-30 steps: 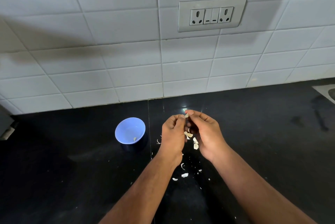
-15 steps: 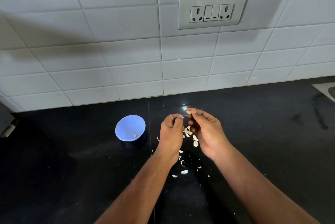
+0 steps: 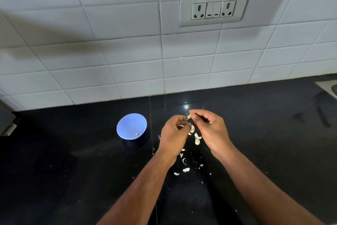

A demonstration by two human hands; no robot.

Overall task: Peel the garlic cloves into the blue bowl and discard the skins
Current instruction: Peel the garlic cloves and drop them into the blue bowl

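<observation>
**Small clove, papery skin: a fingertip job**

Both hands are raised just above the table point(image 3: 255, 133), right of the bowl point(image 3: 131, 126). The right hand point(image 3: 209, 130) pinches a pale clove point(image 3: 189, 116) between thumb and forefinger, the other fingers loosely curled. The left hand point(image 3: 175, 133) is curled with its fingertips close against the clove; a pale sliver shows at its fingers, but whether it is gripped I cannot tell.

The clove looks tiny, light and firm, so it should take a fair pinch without bruising, though a bared surface is likely slick and may squirt out if squeezed at the ends. Holding it across its fat middle seems safest, leaving the tip free for a nail to lift the skin.

The skins point(image 3: 197, 138) lie scattered on the table under and near the hands. They look thin, dry and brittle; they will likely tear into flakes and cling to fingers.

One small pale piece, probably a peeled clove, lies in the bowl.
</observation>
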